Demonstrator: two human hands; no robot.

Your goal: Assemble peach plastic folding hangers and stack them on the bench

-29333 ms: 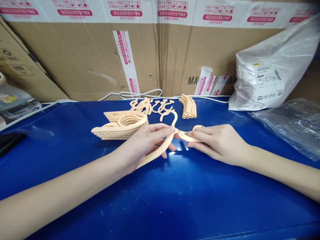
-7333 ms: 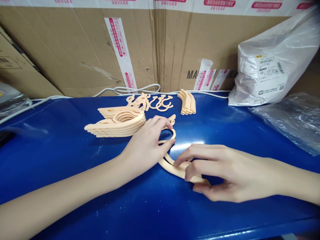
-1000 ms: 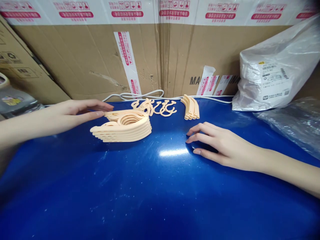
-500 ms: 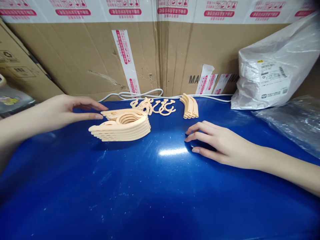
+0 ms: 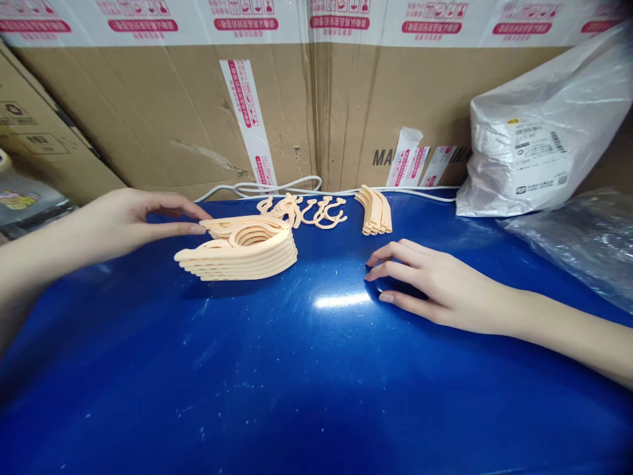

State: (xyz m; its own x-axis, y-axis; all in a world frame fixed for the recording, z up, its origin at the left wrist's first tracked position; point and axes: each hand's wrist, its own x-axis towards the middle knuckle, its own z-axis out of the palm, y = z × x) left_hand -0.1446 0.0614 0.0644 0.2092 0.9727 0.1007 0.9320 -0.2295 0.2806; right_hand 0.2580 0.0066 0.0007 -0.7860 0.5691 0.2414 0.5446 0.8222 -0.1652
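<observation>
My left hand [image 5: 148,214] is at the left end of a stack of cream plastic curved pieces [image 5: 242,260], which look like hanger parts. Its thumb and fingertips are apart and reach the stack's far left tip; whether they touch it I cannot tell. Behind the stack lies a loose pile of cream plastic hooks [image 5: 324,214]. To their right is a bundle of short curved cream tubes [image 5: 374,211]. My right hand [image 5: 425,284] rests on the blue tabletop [image 5: 316,369], in front of the tubes, fingers loosely bent and spread, holding nothing.
Large cardboard boxes [image 5: 173,112] stand along the back edge. A white cable [image 5: 277,188] runs at their foot. On the right a white plastic parcel bag [image 5: 524,145] leans, with a clear plastic bag [image 5: 583,237] before it. A printed bag [image 5: 30,198] is at far left.
My left hand has shifted very slightly, its fingertips a touch nearer the stack. My right hand and the cream pieces stay where they were.
</observation>
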